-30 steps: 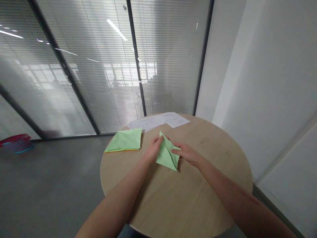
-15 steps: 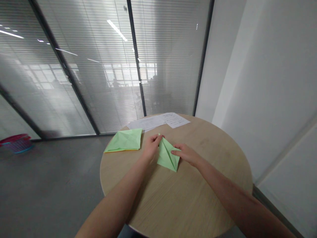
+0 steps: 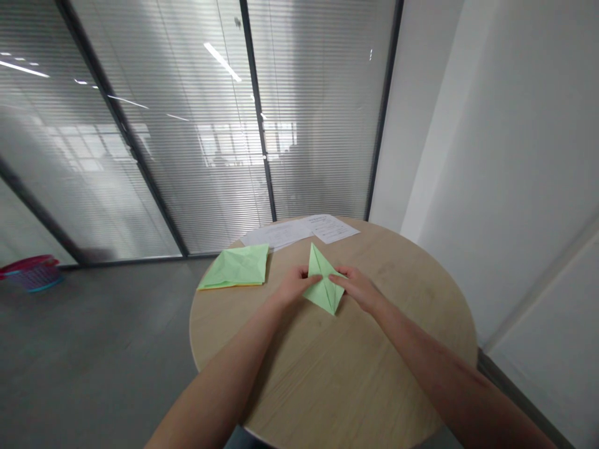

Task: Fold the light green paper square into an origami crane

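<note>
Glass partition (image 3: 187, 125) with slatted blinds fills the background behind the table.

Round wooden table (image 3: 355, 374): you work on its far half, both forearms reaching in from the near edge.

White printed sheets (image 3: 299, 229): lying flat at the far edge, overlapping one another.

Stack of green paper (image 3: 236, 267): flat at the far-left edge, just left of the white sheets. A yellow sheet shows along its near side.

Pink basket (image 3: 30, 272): on the floor, well apart from the table, to the left.

Your left hand (image 3: 292, 288): fingers held together, tips against the left side of the folded green piece. The thumb is hidden, so you cannot tell whether it pinches the paper or only presses it.

Your right hand (image 3: 358, 288): fingers together, tips laid on the right side of the piece, near its middle crease. Pinch or press: cannot tell here either.

Folded green piece (image 3: 322, 284): kite-shaped, between your two hands, just beyond the table's centre. Long point toward the far edge, short point toward you.
</note>
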{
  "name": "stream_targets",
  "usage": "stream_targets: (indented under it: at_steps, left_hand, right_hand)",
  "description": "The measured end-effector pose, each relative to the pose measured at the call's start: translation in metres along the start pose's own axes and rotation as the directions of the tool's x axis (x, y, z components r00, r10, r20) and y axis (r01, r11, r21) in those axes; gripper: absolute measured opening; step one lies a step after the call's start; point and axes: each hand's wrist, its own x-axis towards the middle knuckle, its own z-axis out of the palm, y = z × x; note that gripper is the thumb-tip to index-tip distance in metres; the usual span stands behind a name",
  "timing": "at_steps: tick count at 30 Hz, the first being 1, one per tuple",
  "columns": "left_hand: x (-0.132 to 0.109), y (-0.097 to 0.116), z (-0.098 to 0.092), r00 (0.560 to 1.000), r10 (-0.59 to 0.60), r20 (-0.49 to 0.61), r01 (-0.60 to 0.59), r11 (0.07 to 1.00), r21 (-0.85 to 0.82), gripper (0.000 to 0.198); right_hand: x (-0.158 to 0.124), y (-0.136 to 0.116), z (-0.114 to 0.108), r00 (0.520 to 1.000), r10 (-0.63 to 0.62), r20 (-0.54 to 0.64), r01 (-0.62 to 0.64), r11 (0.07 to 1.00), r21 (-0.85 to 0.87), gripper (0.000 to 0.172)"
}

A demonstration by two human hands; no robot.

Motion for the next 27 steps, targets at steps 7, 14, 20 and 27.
stream_targets:
  at_steps: [7, 14, 20, 27]
  left_hand:
    - [-0.0009, -0.0010, 0.0018, 1.000, -0.014, -0.015, 0.014, 0.998, 0.055, 0.036]
    - [-0.0008, 0.0011, 0.0042, 0.994, -0.026, -0.111, 0.043, 0.988, 0.149, 0.030]
    - [0.0020, 0.0014, 0.0013, 0.980, -0.038, -0.195, 0.069, 0.985, 0.156, 0.024]
    - [0.0033, -0.0011, 0.0009, 0.973, -0.016, -0.231, 0.049, 0.989, 0.138, 0.018]
  right_hand:
    - [0.0013, 0.0020, -0.0004, 0.998, -0.050, -0.035, 0.047, 0.996, -0.071, 0.041]
    - [0.0009, -0.0001, 0.0011, 0.997, -0.073, -0.031, 0.067, 0.985, -0.159, 0.033]
    - [0.0051, 0.0041, -0.0002, 0.997, -0.028, -0.072, 0.028, 1.000, 0.000, 0.038]
    - [0.0058, 0.0040, -0.0046, 0.990, -0.077, -0.121, 0.069, 0.995, -0.066, 0.033]
